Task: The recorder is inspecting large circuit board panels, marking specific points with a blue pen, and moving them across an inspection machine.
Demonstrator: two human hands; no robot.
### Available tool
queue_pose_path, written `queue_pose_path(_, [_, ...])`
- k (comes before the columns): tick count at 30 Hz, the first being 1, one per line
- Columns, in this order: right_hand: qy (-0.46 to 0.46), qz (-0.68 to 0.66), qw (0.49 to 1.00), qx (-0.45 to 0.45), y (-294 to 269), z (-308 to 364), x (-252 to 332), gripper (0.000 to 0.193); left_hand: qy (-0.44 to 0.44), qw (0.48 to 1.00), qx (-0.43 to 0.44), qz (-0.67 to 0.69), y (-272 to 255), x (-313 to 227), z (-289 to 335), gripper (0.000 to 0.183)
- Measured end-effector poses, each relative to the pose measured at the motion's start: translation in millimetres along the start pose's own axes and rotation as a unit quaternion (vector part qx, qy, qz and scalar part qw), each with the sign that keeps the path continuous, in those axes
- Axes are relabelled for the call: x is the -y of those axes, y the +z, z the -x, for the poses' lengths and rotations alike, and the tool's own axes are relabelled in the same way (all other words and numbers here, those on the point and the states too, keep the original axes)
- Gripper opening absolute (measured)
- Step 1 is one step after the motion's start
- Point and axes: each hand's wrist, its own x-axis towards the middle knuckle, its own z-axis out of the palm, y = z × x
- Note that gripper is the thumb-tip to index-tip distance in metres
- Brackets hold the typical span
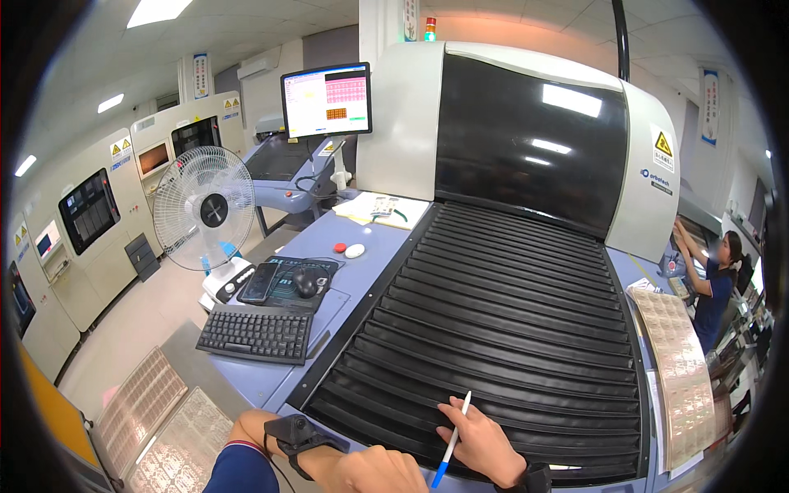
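Observation:
A slim white pen (pixel 454 440) with a blue end slants between the fingers of my right hand (pixel 486 448), which is closed on it over the near edge of the black ribbed bed (pixel 493 329). My left hand (pixel 380 471) is just to the left, with its knuckles up. The lower edge of the picture cuts it off, so its fingers and anything in them are hidden. A black strapped device (pixel 300 434) sits on my left wrist.
Behind the bed rises a large white machine (pixel 399 123) with a dark cover. At left are a keyboard (pixel 255 333), mouse (pixel 308 282), fan (pixel 205 205) and monitor (pixel 327 100). Patterned panels (pixel 185 435) lie at lower left, another (pixel 678 370) at right. A co-worker (pixel 713 283) stands at far right.

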Motion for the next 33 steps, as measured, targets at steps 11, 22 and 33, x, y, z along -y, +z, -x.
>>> queue_pose_path(11, [0.014, -0.028, 0.999, 0.020, -5.1, 0.3, 4.3, 0.040, -0.023, 0.993, -0.010, 0.112, 6.6, -5.6, -10.9, 0.035])
queue_pose_path(22, [0.021, -0.028, 0.999, 0.032, -6.8, -2.0, 6.1, 0.039, -0.085, 0.984, -0.025, 0.152, 8.1, -9.9, -9.2, 0.040])
queue_pose_path(33, [-0.004, -0.002, 1.000, 0.010, -1.9, -0.2, 3.3, 0.039, -0.235, 0.936, -0.053, 0.258, 10.5, -18.2, 1.5, 0.036])
